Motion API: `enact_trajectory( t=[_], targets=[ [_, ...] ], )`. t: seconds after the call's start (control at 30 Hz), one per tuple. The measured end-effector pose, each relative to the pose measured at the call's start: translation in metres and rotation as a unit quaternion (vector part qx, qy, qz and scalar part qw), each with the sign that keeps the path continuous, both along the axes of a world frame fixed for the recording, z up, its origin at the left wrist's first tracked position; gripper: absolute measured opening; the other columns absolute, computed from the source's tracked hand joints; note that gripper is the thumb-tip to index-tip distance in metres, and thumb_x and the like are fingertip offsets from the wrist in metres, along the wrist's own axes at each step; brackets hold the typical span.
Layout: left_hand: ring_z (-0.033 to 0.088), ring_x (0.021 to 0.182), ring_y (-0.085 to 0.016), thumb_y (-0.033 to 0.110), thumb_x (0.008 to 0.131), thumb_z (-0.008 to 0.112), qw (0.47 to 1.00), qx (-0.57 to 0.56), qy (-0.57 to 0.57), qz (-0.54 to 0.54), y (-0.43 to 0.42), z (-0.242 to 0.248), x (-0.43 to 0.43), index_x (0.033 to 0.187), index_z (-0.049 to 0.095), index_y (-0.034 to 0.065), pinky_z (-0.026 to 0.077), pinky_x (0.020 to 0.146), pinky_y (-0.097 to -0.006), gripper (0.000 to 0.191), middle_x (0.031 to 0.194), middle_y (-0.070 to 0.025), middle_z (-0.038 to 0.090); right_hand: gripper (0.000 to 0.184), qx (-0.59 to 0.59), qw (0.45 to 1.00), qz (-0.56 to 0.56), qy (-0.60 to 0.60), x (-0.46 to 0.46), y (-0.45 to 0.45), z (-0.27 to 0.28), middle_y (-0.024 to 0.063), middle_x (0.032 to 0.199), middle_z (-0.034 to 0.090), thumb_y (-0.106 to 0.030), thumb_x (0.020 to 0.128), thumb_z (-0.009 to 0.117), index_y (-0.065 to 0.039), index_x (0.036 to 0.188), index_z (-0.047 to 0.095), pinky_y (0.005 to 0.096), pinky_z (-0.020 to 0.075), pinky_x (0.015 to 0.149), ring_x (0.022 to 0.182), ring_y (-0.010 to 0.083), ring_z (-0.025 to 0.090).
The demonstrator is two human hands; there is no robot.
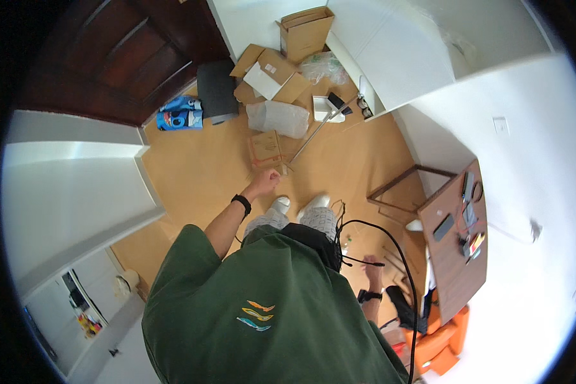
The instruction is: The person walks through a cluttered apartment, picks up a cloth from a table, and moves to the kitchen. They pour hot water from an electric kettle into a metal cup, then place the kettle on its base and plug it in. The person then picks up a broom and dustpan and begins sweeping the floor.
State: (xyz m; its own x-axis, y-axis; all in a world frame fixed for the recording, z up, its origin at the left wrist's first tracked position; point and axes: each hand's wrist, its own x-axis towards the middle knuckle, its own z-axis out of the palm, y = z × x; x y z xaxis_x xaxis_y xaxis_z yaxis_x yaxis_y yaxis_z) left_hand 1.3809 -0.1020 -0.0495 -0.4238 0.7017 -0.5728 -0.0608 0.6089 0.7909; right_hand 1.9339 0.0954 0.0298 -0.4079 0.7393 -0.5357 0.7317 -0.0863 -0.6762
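My left hand (266, 181) hangs in front of me with its fingers curled in, and nothing shows in it. In the picture it overlaps the near edge of a small cardboard box (265, 150) with red print on the floor; I cannot tell whether they touch. My right hand (372, 268) is low at my right side, blurred and partly behind a black cable (403, 259). Its fingers and anything in them are unclear. A thin metal pole (312, 139) slants from beside the small box towards a white cabinet (393, 53).
Ahead lie opened cardboard boxes (273, 72), translucent plastic packaging (278, 118), a white tray (322, 109) and a blue printed bag (180, 114). A dark wooden door (139, 53) stands ahead left. On my right are a brown table (453, 269) with electronics and an orange chair (441, 343).
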Motion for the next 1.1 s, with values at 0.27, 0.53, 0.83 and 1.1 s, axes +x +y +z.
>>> enact_trajectory(
  t=[0.27, 0.53, 0.83, 1.1],
  targets=[
    [0.067, 0.099, -0.025, 0.033, 0.095, 0.063, 0.977, -0.156, -0.011, 0.147, 0.079, -0.071, 0.013, 0.108, 0.065, 0.0036, 0.052, 0.087, -0.037, 0.033, 0.104, -0.0123, 0.071, 0.024, 0.114, 0.972, 0.206, -0.006, -0.305, 0.315, 0.031, 0.0184, 0.083, 0.065, -0.02, 0.097, 0.06, 0.003, 0.102, 0.063, 0.0378, 0.0515, 0.071, 0.079, 0.0272, 0.065],
    [0.064, 0.109, -0.032, 0.03, 0.09, 0.066, 0.951, -0.238, 0.008, 0.198, 0.169, -0.132, 0.047, 0.121, 0.059, 0.0033, 0.051, 0.093, -0.0413, 0.041, 0.119, -0.0191, 0.065, 0.06, 0.232, 0.887, 0.394, 0.063, -0.583, 0.41, -0.01, 0.0267, 0.139, 0.048, -0.027, 0.096, 0.066, -0.001, 0.144, 0.042, 0.0475, 0.0424, 0.105, 0.13, 0.0432, 0.046],
    [0.056, 0.12, -0.037, 0.022, 0.087, 0.067, 0.96, -0.205, 0.034, 0.188, 0.274, -0.321, -0.015, 0.131, 0.051, 0.0039, 0.048, 0.098, -0.045, 0.05, 0.126, -0.0209, 0.058, 0.051, 0.169, 0.947, 0.272, -0.022, -0.577, 0.406, -0.123, 0.0153, 0.11, 0.062, -0.011, 0.1, 0.051, -0.005, 0.148, 0.034, 0.042, 0.0479, 0.096, 0.108, 0.0274, 0.057],
    [0.047, 0.132, -0.039, 0.017, 0.085, 0.069, 0.951, -0.284, 0.079, 0.096, 0.32, -0.539, -0.048, 0.147, 0.043, 0.0132, 0.041, 0.109, -0.051, 0.067, 0.136, -0.0192, 0.054, 0.069, 0.172, 0.965, 0.17, -0.103, -0.496, 0.442, -0.119, 0.0158, 0.12, 0.054, -0.014, 0.102, 0.051, -0.018, 0.158, 0.011, 0.0382, 0.0609, 0.067, 0.076, 0.0226, 0.064]
  ],
)
